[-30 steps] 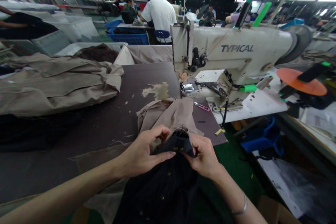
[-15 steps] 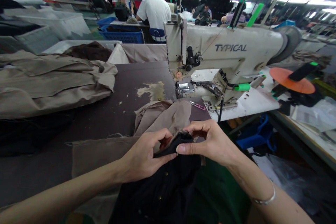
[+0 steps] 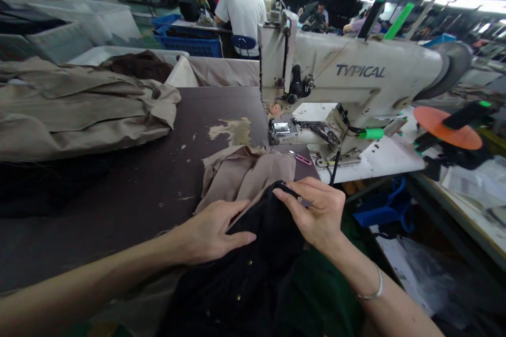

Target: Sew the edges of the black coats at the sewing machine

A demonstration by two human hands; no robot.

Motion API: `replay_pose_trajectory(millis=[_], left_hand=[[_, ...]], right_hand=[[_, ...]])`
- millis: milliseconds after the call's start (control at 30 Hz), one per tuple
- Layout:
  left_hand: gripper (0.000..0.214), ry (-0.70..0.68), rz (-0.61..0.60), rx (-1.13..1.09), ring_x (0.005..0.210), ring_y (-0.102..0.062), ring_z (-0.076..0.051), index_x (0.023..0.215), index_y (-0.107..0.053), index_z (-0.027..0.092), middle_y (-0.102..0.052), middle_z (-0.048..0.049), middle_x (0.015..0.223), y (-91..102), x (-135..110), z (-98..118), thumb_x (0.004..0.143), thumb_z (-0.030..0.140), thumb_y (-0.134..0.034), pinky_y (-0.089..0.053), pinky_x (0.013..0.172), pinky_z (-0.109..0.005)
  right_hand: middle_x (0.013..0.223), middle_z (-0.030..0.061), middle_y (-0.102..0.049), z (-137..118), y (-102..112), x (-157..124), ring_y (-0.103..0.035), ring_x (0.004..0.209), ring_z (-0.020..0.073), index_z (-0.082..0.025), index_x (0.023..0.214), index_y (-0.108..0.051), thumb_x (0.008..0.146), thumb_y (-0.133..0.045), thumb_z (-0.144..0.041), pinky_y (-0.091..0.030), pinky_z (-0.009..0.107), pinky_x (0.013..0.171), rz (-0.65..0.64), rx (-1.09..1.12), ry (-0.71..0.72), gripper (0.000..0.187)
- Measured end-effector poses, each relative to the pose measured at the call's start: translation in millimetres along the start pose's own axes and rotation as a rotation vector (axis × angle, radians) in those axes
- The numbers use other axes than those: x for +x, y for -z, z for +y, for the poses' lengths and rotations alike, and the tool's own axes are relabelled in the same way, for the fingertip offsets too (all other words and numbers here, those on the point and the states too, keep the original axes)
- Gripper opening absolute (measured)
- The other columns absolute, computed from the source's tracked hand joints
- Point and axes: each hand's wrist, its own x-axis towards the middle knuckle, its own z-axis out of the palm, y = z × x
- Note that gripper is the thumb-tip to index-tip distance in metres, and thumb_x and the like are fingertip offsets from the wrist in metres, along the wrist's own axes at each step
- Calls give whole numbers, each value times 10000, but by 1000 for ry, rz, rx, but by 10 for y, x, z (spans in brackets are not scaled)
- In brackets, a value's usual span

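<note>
A black garment piece (image 3: 272, 226) with a beige inner layer along its edge lies in front of me, small brass-coloured studs showing lower down. My left hand (image 3: 213, 231) holds its left edge, the thumb on top and the other fingers hidden beneath. At the far top corner my right hand (image 3: 316, 210) pinches the black edge between thumb and fingers. Just beyond them, a crumpled beige cloth (image 3: 245, 168) rests on the dark table. Pink thread snips (image 3: 301, 158) lie near the sewing machine's narrow arm.
A sewing machine (image 3: 348, 68) stands ahead to the right. Piled beige garments (image 3: 79, 110) cover the table's left side. An orange disc (image 3: 446, 127) with a black thread cone is at the right. Other people, one in a white shirt (image 3: 243, 8), sit farther back.
The black piece, folded between both hands before, is now spread flatter with its edge stretched out. My right hand has turned and pinches its corner; my left hand has flattened along the edge.
</note>
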Motion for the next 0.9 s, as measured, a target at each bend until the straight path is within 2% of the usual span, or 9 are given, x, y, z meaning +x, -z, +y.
replay_pose_trajectory(millis=[133,200,267,333,433,500,567,700,900], left_hand=[[408,19,-204,-235,918,-666,-235,1087,-649,157,-714,-44,959,132,-39,-51,812,456,-691,-525,749,-272],[425,-17,-229,-264,966,-665,-242,1123,-634,152,-707,-63,1032,176,-30,0,805,421,-719,-537,812,-298],[476,-79,-165,-278,1039,-645,-236,1197,-591,167,-674,-78,1147,170,3,98,795,365,-752,-527,902,-325],[494,-145,-56,-337,1068,-628,-212,1226,-551,180,-643,-77,1191,124,64,202,802,322,-761,-514,936,-325],[386,-182,122,-471,916,-641,-155,1082,-569,152,-657,-36,993,40,177,287,794,300,-782,-518,813,-263],[359,-172,185,-522,821,-632,-129,979,-582,133,-653,-15,882,1,224,291,756,283,-820,-505,743,-234],[340,-159,203,-560,777,-627,-119,913,-594,125,-658,-11,836,-22,230,280,734,276,-840,-498,712,-224],[263,-104,207,-688,709,-628,-110,839,-630,126,-673,-11,784,-47,159,289,769,300,-814,-485,649,-205],[205,-49,238,-823,663,-622,-109,781,-687,139,-682,-7,741,-59,93,296,766,300,-813,-480,618,-199]], right_hand=[[688,60,-693,88,-41,123,-572,575,107,-137,729,-784,654,-850,-396,-422,217,540,-276,469,-521,278],[707,70,-702,57,-50,192,-573,573,108,-122,723,-778,604,-876,-400,-426,219,541,-364,586,-628,318],[671,53,-683,-25,-46,237,-536,552,85,-120,731,-782,616,-874,-373,-385,200,518,-384,500,-518,293],[626,26,-650,-130,-33,246,-488,530,58,-135,756,-793,690,-835,-337,-329,188,493,-364,300,-287,217],[627,11,-635,-249,-10,205,-490,535,43,-159,817,-803,809,-746,-286,-320,191,505,-269,38,35,140],[654,15,-644,-269,1,176,-516,560,44,-156,846,-803,835,-720,-262,-341,192,529,-206,-39,153,135],[649,10,-639,-246,10,173,-511,558,41,-155,840,-802,828,-730,-262,-337,189,526,-213,-17,133,130],[583,-16,-593,-177,16,215,-423,519,25,-147,757,-793,745,-806,-272,-286,174,480,-325,200,-125,126],[558,-31,-548,-167,-10,141,-376,521,17,-156,783,-799,639,-869,-242,-261,153,476,-262,359,-366,182]])
